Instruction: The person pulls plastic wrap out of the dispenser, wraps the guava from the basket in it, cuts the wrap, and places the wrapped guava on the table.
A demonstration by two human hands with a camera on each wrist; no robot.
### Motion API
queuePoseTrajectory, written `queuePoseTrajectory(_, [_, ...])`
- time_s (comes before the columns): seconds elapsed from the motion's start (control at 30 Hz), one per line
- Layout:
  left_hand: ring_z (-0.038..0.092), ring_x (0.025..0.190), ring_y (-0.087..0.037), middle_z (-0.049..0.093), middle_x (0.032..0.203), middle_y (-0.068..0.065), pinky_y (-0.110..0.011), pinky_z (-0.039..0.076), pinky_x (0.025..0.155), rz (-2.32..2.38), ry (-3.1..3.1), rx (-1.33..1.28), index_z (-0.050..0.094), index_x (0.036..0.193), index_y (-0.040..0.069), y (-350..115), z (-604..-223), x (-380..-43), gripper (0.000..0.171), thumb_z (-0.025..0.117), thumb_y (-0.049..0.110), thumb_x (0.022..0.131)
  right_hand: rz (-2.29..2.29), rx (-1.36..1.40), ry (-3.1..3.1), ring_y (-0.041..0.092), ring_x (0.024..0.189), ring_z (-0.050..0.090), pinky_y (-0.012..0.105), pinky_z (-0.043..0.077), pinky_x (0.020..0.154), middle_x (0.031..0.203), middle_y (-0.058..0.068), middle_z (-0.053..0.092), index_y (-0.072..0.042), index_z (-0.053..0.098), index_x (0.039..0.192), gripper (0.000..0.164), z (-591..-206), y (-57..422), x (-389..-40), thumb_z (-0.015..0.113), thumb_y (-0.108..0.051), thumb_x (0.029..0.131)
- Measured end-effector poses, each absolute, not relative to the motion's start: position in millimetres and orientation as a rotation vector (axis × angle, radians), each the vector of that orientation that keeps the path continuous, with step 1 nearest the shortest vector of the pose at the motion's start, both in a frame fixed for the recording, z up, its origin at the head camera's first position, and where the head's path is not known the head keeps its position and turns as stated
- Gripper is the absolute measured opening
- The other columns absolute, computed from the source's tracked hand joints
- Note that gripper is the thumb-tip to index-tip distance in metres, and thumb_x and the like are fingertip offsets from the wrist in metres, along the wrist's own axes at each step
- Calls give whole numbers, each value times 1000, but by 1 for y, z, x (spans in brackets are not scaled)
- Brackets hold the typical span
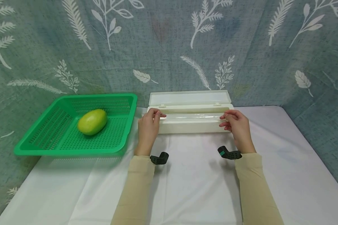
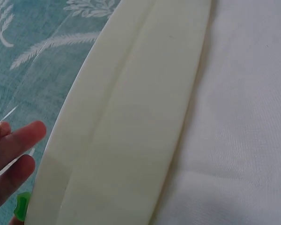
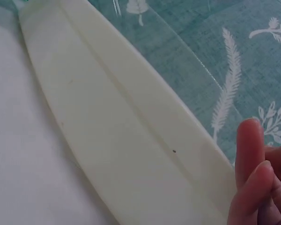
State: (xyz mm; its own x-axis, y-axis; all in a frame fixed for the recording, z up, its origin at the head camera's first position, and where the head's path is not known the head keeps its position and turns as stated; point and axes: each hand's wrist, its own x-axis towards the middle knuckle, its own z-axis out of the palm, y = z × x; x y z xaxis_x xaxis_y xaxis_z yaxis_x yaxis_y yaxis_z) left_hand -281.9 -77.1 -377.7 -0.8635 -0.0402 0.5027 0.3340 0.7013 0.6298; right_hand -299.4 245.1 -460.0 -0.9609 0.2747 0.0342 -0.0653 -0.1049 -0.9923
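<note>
While held over white box (image 1: 195, 127), far side: clear film (image 1: 186, 116), likely light, limp, clingy.
Left hand (image 1: 149, 126), right hand (image 1: 239, 126): pinching one end apiece.
Best grip: left and right edges, evenly.

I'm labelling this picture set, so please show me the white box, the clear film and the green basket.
White box (image 1: 195, 127), head view: on its front wall.
Clear film (image 1: 192, 116), head view: on its shiny middle.
Green basket (image 1: 69, 152), head view: on its near rim.
</note>
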Motion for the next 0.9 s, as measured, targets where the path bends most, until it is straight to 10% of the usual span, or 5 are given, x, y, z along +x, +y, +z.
queuePoseTrajectory(0.9, [41,50,-11,67,85,11,-27,32,47,-1202,-2275,-278,60,93,14,-78,-369,-280,17,48,26,93,2222,-110,-1710,26,84,58,24,47,62,99,16,59,3,58,104,39,-401,231,-269,62,-30,83])
